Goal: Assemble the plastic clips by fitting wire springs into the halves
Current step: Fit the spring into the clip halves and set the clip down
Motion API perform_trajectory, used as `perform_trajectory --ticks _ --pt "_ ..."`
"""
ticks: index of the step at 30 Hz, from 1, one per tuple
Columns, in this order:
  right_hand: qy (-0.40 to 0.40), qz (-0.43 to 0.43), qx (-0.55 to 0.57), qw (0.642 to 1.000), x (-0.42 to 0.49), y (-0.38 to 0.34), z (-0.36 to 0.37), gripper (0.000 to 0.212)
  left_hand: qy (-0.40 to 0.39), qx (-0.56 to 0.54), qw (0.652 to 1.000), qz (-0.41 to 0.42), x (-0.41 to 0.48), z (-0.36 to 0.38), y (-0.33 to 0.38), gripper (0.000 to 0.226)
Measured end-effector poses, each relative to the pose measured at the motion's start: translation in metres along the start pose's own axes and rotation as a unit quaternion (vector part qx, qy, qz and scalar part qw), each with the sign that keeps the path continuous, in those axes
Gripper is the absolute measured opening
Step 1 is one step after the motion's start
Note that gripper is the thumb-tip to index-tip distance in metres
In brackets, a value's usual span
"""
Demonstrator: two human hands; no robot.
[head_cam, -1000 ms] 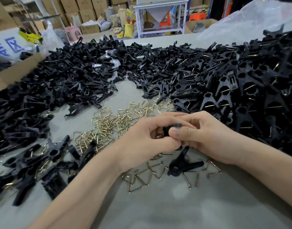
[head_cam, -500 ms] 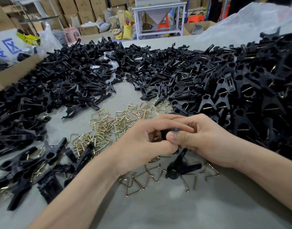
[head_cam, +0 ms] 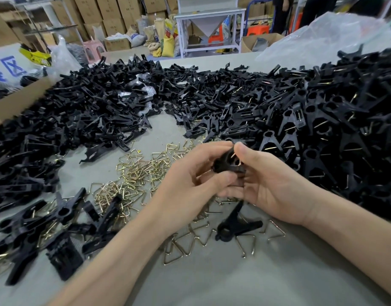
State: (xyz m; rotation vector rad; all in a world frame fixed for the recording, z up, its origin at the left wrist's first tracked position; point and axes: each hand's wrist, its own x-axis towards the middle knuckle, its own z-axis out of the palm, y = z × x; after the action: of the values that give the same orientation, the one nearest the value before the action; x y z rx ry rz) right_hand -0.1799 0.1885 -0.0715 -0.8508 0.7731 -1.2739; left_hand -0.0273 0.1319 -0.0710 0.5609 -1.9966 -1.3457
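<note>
Both hands meet over the middle of the grey table [head_cam: 212, 281] around one black plastic clip [head_cam: 227, 163]. My left hand [head_cam: 190, 184] curls its fingers round the clip from the left. My right hand [head_cam: 269, 184] grips it from the right, thumb on top. A bit of brass wire shows at the clip's top. Another black clip [head_cam: 234, 225] lies on the table just below the hands, among loose brass wire springs [head_cam: 137, 171].
Black clip halves [head_cam: 79, 111] are heaped at the left and back. A bigger heap of clips with springs [head_cam: 322, 133] fills the right. A few clips [head_cam: 57, 219] lie at the near left. A cardboard box [head_cam: 15, 102] and clear plastic bag [head_cam: 322, 34] border the table.
The hands have opened apart a little, so the black clip between them shows more. They stay over the same spot on the table.
</note>
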Motion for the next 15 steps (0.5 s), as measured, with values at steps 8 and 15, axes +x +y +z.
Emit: perform_trajectory --ticks 8,15 --pt "-0.024 0.020 0.069 0.997 -0.0043 -0.0049 -0.0004 0.025 0.110 0.177 0.970 0.128 -0.0013 -0.0027 0.0042 0.029" --pt "0.045 0.045 0.080 0.995 -0.0055 -0.0055 0.0030 0.030 0.138 0.231 0.951 0.155 -0.0016 -0.0050 0.0029 0.043"
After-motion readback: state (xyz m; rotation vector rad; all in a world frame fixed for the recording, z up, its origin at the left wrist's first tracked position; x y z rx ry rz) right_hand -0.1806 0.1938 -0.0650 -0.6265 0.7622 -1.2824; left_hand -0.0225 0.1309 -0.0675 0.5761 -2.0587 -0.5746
